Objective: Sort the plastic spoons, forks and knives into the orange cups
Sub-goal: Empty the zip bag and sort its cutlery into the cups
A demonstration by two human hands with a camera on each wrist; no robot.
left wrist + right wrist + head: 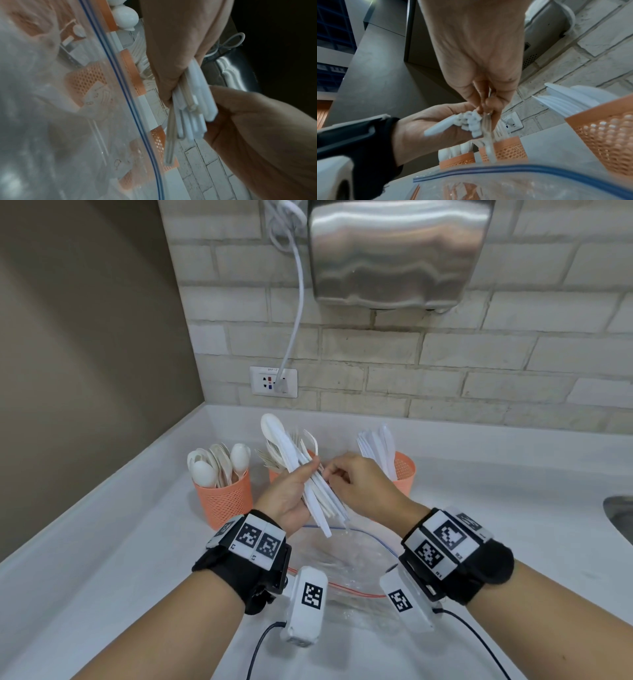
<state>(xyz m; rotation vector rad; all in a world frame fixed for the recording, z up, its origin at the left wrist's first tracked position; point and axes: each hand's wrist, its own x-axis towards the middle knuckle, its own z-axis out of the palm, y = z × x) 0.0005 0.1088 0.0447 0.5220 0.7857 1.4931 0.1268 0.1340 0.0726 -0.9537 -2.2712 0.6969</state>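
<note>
My left hand grips a mixed bundle of white plastic cutlery above the counter, handles down; the handle ends show in the left wrist view. My right hand reaches in from the right and pinches one clear piece in the bundle; which kind it is I cannot tell. Three orange mesh cups stand behind: the left cup holds spoons, the middle cup holds forks and is mostly hidden by my hands, the right cup holds knives.
A clear zip bag lies on the white counter under my wrists. A steel hand dryer hangs on the brick wall, its cord plugged into a socket. A sink edge shows at the right.
</note>
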